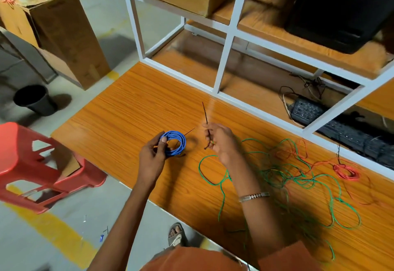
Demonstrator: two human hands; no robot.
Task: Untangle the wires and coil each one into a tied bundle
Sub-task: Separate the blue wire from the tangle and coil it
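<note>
We find the left hand (152, 155) gripping the coiled blue wire bundle (173, 145) just above the orange wood-grain tabletop (119, 108), a thin dark tie end projecting from it. The right hand (219, 140) pinches a dark brown twist tie (206, 119), held upright. In our judgement, a slackened grip would let the coil spring open before tying. The loose green wire tangle (287, 176) lying near right could snag the forearm; the small red wire coil (346, 171) lies far right.

Orange wood-grain table (132, 104), loose green wire (283, 176) sprawled in tangled loops across its right half, small red wire coil (346, 172) near the far right edge, white metal shelf frame (226, 57) standing on the back of the tabletop
</note>
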